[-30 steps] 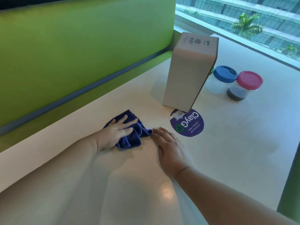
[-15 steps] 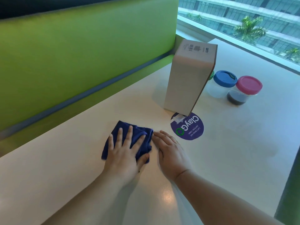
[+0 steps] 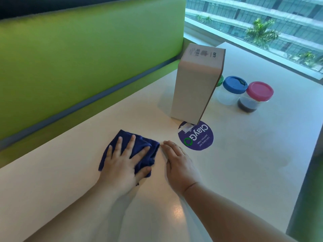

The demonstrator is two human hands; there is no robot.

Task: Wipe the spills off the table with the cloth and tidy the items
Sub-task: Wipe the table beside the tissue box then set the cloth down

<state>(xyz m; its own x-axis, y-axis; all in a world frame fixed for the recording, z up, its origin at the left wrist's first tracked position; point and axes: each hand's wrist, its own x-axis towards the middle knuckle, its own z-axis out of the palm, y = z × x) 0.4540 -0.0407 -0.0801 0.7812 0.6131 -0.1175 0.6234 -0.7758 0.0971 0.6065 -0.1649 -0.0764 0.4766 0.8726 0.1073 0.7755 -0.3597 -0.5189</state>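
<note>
Head view: the dark blue cloth [image 3: 153,158] lies bunched on the white table [image 3: 244,163], close to the person; the left hand [image 3: 120,165] presses it flat with fingers spread; the right hand [image 3: 181,165] rests palm-down just beside it, fingers straight and together; beyond sits a round purple sticker [image 3: 199,138], a tall beige box [image 3: 194,91] overlapping its far edge; further right, a blue-lidded jar [image 3: 235,84] and a pink-lidded jar [image 3: 259,90].

Palms down: left hand [image 3: 122,165] flat, fingers spread; right hand [image 3: 180,163] flat, fingers together.
</note>
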